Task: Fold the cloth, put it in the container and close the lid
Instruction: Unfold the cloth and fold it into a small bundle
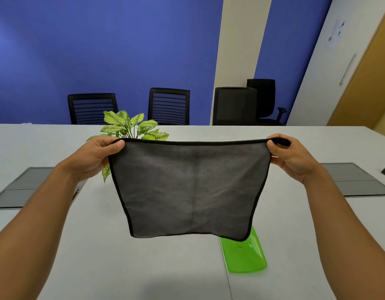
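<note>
You hold the cloth [190, 187] spread in the air above the counter [144, 256], its top edge stretched between your hands. Your left hand [96, 156] pinches the upper left corner and your right hand [292, 156] pinches the upper right corner. The cloth hangs free, apart from the counter. Behind its upper left corner and your left hand stands a plant [131, 126] on the counter. Below the cloth's lower right corner, a lid [245, 254] lies flat on the counter, partly hidden by the cloth. Four chairs [169, 106] stand behind the counter's far edge, before the wall [100, 40].
</note>
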A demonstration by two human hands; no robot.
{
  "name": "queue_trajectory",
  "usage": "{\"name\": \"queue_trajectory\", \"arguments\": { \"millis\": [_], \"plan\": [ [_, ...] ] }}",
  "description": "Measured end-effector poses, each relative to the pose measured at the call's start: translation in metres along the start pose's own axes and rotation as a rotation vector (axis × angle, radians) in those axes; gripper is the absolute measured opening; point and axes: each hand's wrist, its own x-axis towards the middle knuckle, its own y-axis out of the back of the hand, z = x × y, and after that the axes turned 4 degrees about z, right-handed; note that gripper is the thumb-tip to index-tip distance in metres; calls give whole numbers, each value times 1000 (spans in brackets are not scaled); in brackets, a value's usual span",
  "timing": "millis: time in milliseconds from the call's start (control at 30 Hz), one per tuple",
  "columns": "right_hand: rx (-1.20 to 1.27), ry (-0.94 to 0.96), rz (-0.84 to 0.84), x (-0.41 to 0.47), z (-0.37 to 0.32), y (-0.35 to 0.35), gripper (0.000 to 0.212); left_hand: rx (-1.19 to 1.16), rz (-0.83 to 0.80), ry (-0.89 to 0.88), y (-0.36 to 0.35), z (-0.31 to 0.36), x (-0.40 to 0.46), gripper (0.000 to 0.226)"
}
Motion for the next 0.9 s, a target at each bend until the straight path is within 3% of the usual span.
{"name": "queue_trajectory", "arguments": {
  "millis": [67, 167, 233, 300, 433, 567, 667, 767, 900],
  "plan": [
    [-52, -1, 135, 7, 6, -9, 24, 87, 75, 5, -8, 5, 4, 26],
    [-336, 46, 422, 21, 16, -36, 17, 364, 418, -12, -34, 7, 15, 25],
    [-478, 107, 518, 23, 17, -54, 14, 420, 638, -93, -54, 6, 16, 19],
    [-523, 161, 551, 20, 14, -70, 11, 443, 724, -192, -70, 8, 14, 17],
    [-532, 255, 450, 12, 7, -105, 12, 434, 609, -304, -101, 13, 11, 9],
    [-436, 384, 328, 6, -6, -145, 9, 414, 360, -388, -129, 25, 11, 25],
    [-386, 472, 215, 5, -18, -169, 9, 421, 240, -456, -150, 37, 12, 19],
    [-379, 514, 126, 5, -27, -181, 11, 437, 212, -431, -160, 49, 15, 12],
    [-392, 507, 94, 8, -29, -180, 13, 321, 126, -307, -157, 58, 14, 25]
  ]
}}
